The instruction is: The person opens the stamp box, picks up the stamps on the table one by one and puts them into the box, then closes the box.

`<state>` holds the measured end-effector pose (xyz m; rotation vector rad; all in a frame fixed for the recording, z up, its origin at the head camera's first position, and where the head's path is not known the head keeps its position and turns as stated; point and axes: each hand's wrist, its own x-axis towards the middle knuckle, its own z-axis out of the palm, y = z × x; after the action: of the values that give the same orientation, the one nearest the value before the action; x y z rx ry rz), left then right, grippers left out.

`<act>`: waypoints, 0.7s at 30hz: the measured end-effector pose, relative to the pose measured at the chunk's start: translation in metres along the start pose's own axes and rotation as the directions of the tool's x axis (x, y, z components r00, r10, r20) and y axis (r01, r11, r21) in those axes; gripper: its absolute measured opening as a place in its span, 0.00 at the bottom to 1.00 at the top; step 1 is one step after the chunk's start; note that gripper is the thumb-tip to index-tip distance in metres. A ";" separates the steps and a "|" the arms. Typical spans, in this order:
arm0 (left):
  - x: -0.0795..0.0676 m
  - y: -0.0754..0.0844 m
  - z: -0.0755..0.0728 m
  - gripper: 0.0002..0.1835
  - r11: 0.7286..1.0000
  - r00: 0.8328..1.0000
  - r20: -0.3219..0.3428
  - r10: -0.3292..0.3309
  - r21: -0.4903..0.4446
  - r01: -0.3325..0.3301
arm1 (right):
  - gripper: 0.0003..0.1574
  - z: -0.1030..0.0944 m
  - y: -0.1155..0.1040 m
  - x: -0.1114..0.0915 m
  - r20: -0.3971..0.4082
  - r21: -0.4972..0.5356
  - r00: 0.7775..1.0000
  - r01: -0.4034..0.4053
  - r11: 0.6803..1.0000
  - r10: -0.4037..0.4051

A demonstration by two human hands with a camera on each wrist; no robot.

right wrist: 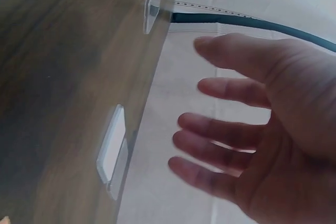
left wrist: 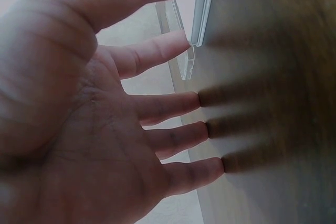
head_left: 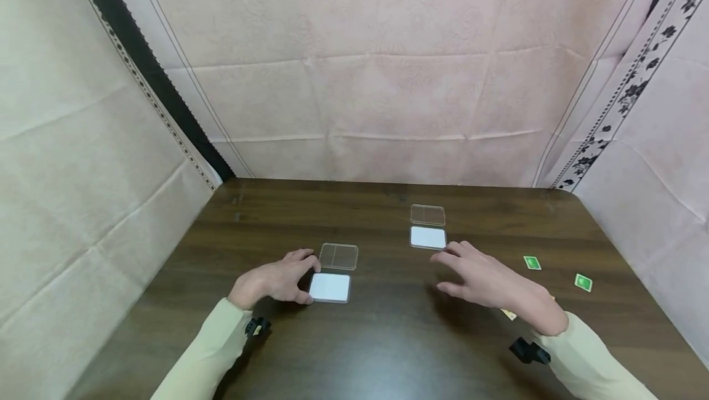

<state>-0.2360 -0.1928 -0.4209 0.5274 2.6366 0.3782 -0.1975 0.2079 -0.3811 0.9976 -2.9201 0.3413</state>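
My left hand [head_left: 281,278] is at the left side of an opened clear plastic case with a white filling [head_left: 329,287]. Thumb and index finger reach the case's left corners. In the left wrist view the other fingers are straight, their fingertips [left wrist: 216,166] on the tabletop. The case's transparent lid [head_left: 339,256] lies folded back on its far side. My right hand [head_left: 475,274] hovers with spread, loosely bent fingers and an empty palm. Just beyond its fingertips lies a second opened case, also white inside [head_left: 428,237], with its clear lid [head_left: 428,215] laid back.
Two small green cards [head_left: 532,263] [head_left: 583,282] lie to the right on the dark wooden table [head_left: 365,351]. A yellowish card [head_left: 509,314] is partly hidden under the right forearm. Pale patterned cloth [head_left: 388,98] hangs behind the table and on both sides.
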 end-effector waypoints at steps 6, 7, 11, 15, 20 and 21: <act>-0.001 -0.001 0.002 0.27 1.000 1.000 -0.003 0.009 0.000 -0.009 | 0.22 0.005 0.006 -0.011 -0.075 -0.016 0.996 0.047 0.999 -0.048; -0.001 -0.001 0.002 0.27 1.000 1.000 -0.003 0.010 0.000 -0.010 | 0.22 0.006 0.008 -0.013 -0.089 -0.020 0.995 0.053 0.998 -0.054; -0.003 0.000 0.003 0.27 1.000 1.000 -0.005 0.007 -0.003 -0.007 | 0.20 0.007 0.016 -0.021 -0.107 -0.005 0.992 0.063 0.998 -0.063; -0.003 0.001 0.002 0.27 1.000 1.000 -0.004 0.005 0.002 -0.005 | 0.20 0.002 0.024 -0.028 -0.073 0.018 0.996 0.044 0.999 -0.042; -0.003 0.002 0.000 0.26 1.000 1.000 -0.009 0.005 0.013 -0.005 | 0.21 -0.004 0.032 -0.036 -0.033 0.044 0.999 0.006 0.999 -0.004; -0.003 0.003 0.000 0.26 1.000 1.000 -0.010 0.007 0.012 -0.007 | 0.21 -0.005 0.034 -0.037 -0.020 0.049 1.000 -0.010 0.999 0.011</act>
<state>-0.2329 -0.1915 -0.4190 0.5401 2.6488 0.3682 -0.1889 0.2573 -0.3864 0.9793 -2.9132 0.4222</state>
